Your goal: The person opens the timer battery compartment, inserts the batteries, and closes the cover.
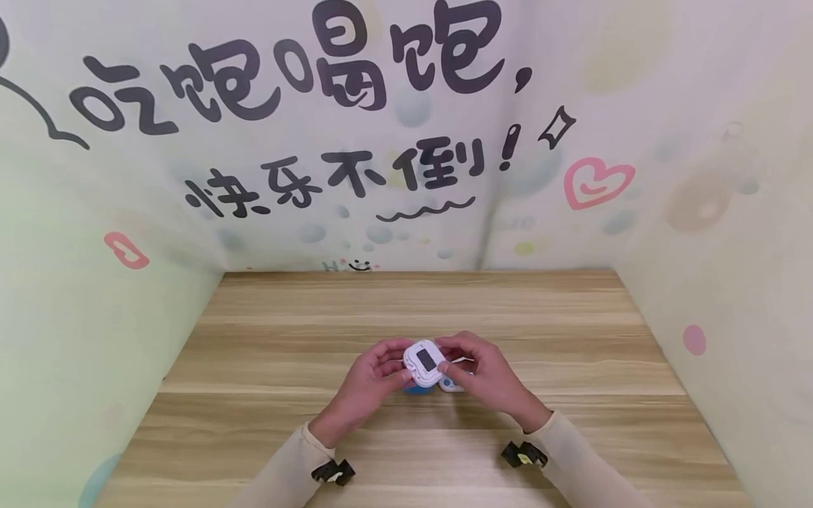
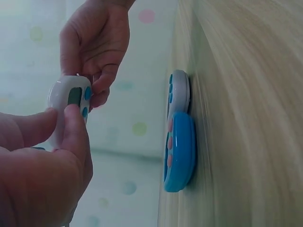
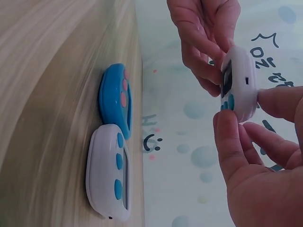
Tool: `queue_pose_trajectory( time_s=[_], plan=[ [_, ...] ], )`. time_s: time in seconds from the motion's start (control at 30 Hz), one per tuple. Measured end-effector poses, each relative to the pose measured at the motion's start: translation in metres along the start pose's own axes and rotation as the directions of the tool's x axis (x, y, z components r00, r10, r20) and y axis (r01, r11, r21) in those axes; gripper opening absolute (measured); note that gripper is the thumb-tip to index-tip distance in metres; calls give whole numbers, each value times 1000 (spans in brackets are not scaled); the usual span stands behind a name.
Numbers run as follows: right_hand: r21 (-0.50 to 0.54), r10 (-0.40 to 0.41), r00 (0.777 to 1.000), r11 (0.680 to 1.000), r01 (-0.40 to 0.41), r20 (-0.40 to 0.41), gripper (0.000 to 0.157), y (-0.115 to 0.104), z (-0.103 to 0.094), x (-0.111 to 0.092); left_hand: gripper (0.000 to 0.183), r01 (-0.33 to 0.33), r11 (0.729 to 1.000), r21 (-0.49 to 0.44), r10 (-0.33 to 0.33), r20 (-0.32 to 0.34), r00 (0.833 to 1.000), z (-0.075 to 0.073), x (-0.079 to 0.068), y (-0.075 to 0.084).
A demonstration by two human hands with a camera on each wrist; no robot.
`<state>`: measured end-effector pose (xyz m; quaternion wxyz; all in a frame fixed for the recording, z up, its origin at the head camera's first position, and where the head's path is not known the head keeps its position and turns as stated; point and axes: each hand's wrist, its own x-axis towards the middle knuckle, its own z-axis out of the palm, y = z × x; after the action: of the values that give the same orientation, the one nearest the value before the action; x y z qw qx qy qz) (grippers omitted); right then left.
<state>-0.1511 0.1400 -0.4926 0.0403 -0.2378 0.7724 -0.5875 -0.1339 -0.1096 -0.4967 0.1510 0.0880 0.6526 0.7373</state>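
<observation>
A small white digital timer [image 1: 416, 346] with rounded corners is held up between both hands. A black rectangle on one side shows in the head view; the wrist views show a dark screen and blue buttons [image 3: 231, 101] on the other. My left hand [image 1: 368, 381] grips its left edge with thumb and fingertips. On the opposite edge, my right hand [image 1: 489, 370] pinches it between thumb and fingers. Below, a blue timer [image 2: 182, 151] with pink buttons and a second white timer [image 3: 102, 170] with blue buttons lie side by side on the table, partly hidden in the head view.
The wood-grain table [image 1: 286, 310] is bordered by a back wall [image 1: 413, 240] with large dark lettering and by side walls. Black wrist mounts [image 1: 333, 471] sit on both light sleeves [image 1: 288, 462].
</observation>
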Motion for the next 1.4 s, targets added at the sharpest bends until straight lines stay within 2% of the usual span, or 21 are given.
queue_pose_trajectory(
  time_s=[0.13,0.33,0.53,0.63,0.8,1.0,1.1,1.4],
  plan=[
    [-13,39,999,999,-39,2,48,2,0,0,52,24,997,-75,-21,46,999,1,0,-1],
    [-49,63,997,997,-60,51,57,2,2,-1,47,36,994,-100,-27,83,996,4,0,-4],
    [-76,77,995,995,-72,65,50,-1,1,-3,55,39,998,-59,-34,95,995,8,0,-5],
    [-49,113,990,993,-109,90,44,-2,1,-2,59,44,997,-56,-39,87,995,11,0,-5],
    [12,189,971,981,-192,148,34,-1,2,-1,61,49,995,-81,-43,76,996,13,0,-6],
    [10,238,944,969,-246,229,27,4,3,-1,59,45,996,-77,-41,61,997,14,-1,-7],
    [18,239,936,968,-252,259,27,5,3,-2,58,42,996,-74,-37,61,997,14,-1,-8],
    [28,201,942,976,-216,268,24,2,5,-3,55,24,998,-58,-21,63,998,14,-2,-11]
  ],
)
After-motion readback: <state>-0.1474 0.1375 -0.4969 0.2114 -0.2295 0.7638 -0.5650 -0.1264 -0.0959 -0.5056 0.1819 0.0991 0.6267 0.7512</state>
